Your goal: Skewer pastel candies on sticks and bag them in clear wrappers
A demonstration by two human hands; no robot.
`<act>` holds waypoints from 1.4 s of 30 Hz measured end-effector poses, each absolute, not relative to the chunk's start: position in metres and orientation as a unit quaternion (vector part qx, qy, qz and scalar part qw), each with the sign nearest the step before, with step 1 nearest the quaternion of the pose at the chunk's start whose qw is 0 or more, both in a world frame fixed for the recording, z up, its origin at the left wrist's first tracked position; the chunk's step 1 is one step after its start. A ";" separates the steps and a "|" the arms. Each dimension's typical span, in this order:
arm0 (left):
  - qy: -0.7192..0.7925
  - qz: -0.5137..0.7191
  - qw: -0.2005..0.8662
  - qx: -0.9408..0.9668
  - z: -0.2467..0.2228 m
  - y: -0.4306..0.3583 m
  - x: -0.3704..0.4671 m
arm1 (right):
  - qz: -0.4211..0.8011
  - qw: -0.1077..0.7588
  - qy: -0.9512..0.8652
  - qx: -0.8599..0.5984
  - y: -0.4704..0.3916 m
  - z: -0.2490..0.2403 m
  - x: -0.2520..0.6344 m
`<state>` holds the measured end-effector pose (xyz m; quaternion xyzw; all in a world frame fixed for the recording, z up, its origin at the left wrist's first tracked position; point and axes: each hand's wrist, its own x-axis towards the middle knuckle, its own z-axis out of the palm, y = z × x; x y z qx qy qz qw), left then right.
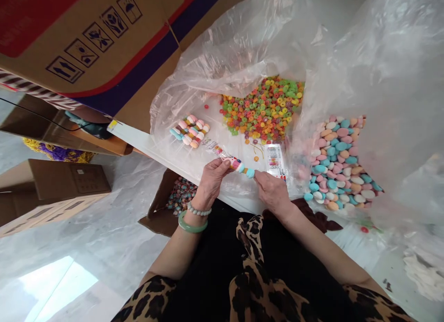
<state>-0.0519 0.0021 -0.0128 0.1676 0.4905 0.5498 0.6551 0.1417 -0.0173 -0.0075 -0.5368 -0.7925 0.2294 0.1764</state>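
A candy skewer (248, 172) of blue, white and orange pieces is held between my two hands, partly inside a printed clear wrapper (222, 153). My left hand (212, 179) pinches the wrapper around the skewer. At the other end, my right hand (272, 190) is closed on the skewer near its last blue piece; the stick itself is hidden by the fingers. Several finished candy skewers (190, 130) lie side by side to the left. Just beyond my right hand lie flat printed wrappers (274, 159) and thin gold ties (257, 150).
Ring gummies (263, 112) are heaped on clear plastic sheeting (222, 68). Pastel oval candies (342, 160) form a pile at right. A large carton (138, 82) stands at upper left. Below the table edge, an open box (161, 206) holds wrapped skewers.
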 end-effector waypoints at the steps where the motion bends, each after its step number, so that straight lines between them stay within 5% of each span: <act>1: 0.492 0.557 0.648 0.168 -0.013 0.002 -0.050 | 0.178 0.161 -0.813 -0.531 -0.018 -0.008 0.139; 6: 0.482 0.563 0.656 0.141 -0.015 0.000 -0.049 | 0.212 0.178 -0.807 -0.522 -0.013 -0.009 0.133; 10: 0.463 0.570 0.670 0.106 -0.014 -0.001 -0.050 | 0.508 0.239 -0.621 -0.547 -0.007 -0.006 0.137; 14: 0.456 0.605 0.643 0.108 -0.015 0.001 -0.050 | 0.748 0.207 -0.354 -0.522 -0.002 -0.002 0.139; 23: 0.490 0.547 0.659 0.165 -0.011 -0.001 -0.041 | 0.864 0.160 -0.233 -0.417 0.006 -0.002 0.134; 27: 0.497 0.533 0.666 0.161 -0.008 -0.002 -0.037 | 0.802 0.200 -0.293 -0.480 0.003 -0.002 0.126; 35: 0.534 0.499 0.654 0.193 -0.007 -0.002 -0.048 | 0.334 0.201 -0.740 -0.549 -0.001 -0.009 0.133; 42: 0.489 0.517 0.683 0.167 -0.012 -0.001 -0.035 | 0.306 0.234 -0.761 -0.522 -0.004 -0.010 0.123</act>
